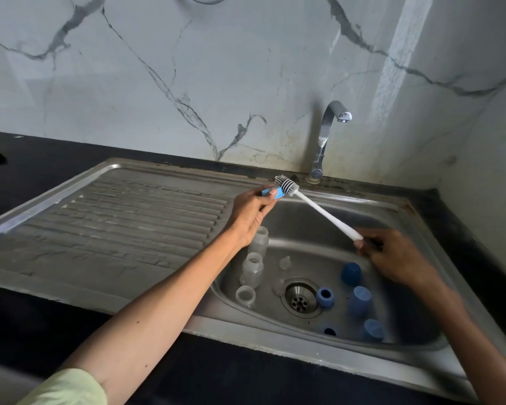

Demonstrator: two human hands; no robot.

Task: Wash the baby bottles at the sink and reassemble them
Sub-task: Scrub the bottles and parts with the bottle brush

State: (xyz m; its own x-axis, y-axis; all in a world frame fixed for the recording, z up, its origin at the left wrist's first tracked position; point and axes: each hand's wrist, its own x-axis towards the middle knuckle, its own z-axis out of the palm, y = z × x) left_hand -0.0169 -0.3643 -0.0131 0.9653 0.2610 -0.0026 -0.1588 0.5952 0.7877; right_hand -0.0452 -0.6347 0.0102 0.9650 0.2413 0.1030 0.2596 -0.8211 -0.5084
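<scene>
Washing not begun: tap [344,116] dry, bottles [253,268] apart below the grips. Right hand [392,258] pinches brush [287,185] handle; left hand [253,213] pinches a blue piece [270,193] by its bristles.

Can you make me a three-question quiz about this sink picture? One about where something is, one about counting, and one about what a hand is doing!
1. Where are the clear bottles?
A. On the draining board
B. In the sink basin, left of the drain
C. Under the running tap

2. How many clear bottles are in the sink?
A. One
B. Three
C. Six

3. What is the right hand doing?
A. Resting flat on the counter
B. Turning the tap
C. Holding the brush's white handle

Answers:
1 B, they sit in the basin beside the drain.
2 B, three sit in a row.
3 C, its fingers pinch the end of the brush, while the left hand holds a blue piece at the bristles.
</scene>
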